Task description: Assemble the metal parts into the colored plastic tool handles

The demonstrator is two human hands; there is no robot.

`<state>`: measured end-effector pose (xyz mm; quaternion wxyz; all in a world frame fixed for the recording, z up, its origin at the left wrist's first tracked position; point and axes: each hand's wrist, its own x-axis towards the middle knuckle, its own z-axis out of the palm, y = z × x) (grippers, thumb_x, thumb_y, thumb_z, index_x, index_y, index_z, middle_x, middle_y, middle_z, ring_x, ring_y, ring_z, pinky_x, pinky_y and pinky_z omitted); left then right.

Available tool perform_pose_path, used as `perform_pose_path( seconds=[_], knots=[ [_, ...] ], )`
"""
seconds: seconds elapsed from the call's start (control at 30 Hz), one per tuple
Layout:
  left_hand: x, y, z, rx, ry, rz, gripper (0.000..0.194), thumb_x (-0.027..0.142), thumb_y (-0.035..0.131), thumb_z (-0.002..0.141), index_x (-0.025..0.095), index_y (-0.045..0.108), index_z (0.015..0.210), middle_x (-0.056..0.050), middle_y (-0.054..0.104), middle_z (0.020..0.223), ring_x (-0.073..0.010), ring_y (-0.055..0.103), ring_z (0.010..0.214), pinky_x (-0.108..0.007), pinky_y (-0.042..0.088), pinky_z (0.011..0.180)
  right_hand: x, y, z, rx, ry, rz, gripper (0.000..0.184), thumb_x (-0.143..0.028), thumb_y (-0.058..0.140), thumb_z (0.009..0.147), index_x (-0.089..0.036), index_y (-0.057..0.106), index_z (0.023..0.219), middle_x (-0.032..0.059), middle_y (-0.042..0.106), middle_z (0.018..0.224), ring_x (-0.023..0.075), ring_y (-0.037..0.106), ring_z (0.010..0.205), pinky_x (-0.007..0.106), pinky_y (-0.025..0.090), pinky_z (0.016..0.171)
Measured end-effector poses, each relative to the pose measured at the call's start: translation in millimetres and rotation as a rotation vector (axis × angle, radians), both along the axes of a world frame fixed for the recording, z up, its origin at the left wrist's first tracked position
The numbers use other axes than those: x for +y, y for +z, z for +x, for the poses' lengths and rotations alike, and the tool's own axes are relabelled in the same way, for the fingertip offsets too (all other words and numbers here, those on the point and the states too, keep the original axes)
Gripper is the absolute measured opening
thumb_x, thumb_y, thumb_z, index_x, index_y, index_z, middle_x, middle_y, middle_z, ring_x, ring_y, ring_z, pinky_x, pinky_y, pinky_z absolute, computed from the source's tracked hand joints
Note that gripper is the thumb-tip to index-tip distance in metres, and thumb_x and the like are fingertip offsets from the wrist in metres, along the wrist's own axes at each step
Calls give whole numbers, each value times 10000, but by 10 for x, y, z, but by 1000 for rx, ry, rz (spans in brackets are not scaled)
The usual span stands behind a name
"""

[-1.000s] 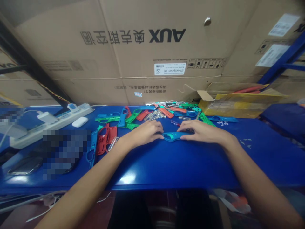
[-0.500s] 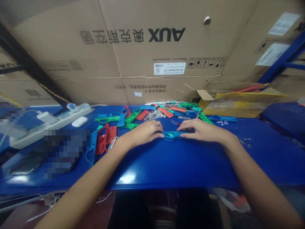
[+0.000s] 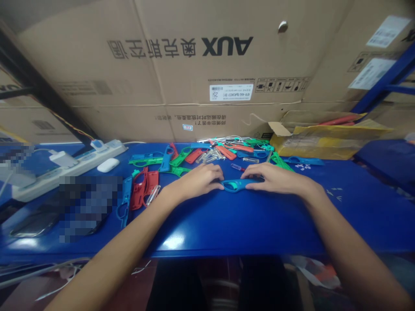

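Note:
A blue plastic handle casing (image 3: pixel 235 185) with a loop-shaped opening is held between my two hands, at the middle of the table. A bit of green shows through its opening. My left hand (image 3: pixel 203 178) pinches the left end with thumb and fingertips. My right hand (image 3: pixel 270 176) grips the other end, thumb in front and fingers behind. Just beyond the casing lies a screwdriver (image 3: pixel 237 166) with a see-through purplish handle, partly hidden by my right hand. Left of my left forearm rest a blue casing half (image 3: pixel 126 201) and red casing halves (image 3: pixel 139 190).
Behind my hands spreads a pile of green, red and blue casing parts (image 3: pixel 181 157) with clear tubes (image 3: pixel 210 155). A power strip (image 3: pixel 69 168), a white earbud case (image 3: pixel 108 165) and a dark phone (image 3: pixel 35 222) lie left. An open carton (image 3: pixel 327 142) stands back right.
Between my fingers the blue casing has rolled, so a smoother blue face now shows and less of the green inside. My hands have barely shifted.

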<state>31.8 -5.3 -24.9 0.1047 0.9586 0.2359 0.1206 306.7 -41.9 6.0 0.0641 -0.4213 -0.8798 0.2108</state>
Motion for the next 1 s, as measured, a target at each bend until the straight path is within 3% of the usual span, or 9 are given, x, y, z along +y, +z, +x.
perform_pose_path(
  seconds=[0.37, 0.67, 1.0],
  knots=[
    [1, -26, 3, -1, 2, 21, 178, 331, 651, 956, 191, 736, 1026, -57, 696, 1086, -202, 651, 985, -358, 468, 883, 22, -45, 7, 27, 49, -7, 275, -390, 586, 944, -211, 754, 1067, 84, 708, 1135, 242, 642, 1064, 393, 478, 947],
    [-95, 80, 36, 116, 21, 113, 125, 238, 627, 963, 194, 724, 1028, -44, 686, 1094, -211, 617, 1045, -377, 389, 947, -24, -74, -38, -91, -19, 109, 274, -319, 636, 908, -200, 743, 1130, 79, 702, 1097, 237, 659, 989, 345, 493, 849],
    [-211, 151, 89, 209, -5, 275, 177, 121, 537, 911, 156, 710, 907, -78, 670, 1015, -231, 606, 973, -412, 380, 987, -43, 10, -121, -195, -2, 188, 169, -296, 672, 905, -223, 780, 1012, 73, 742, 1066, 267, 699, 979, 358, 499, 790]
  ],
)
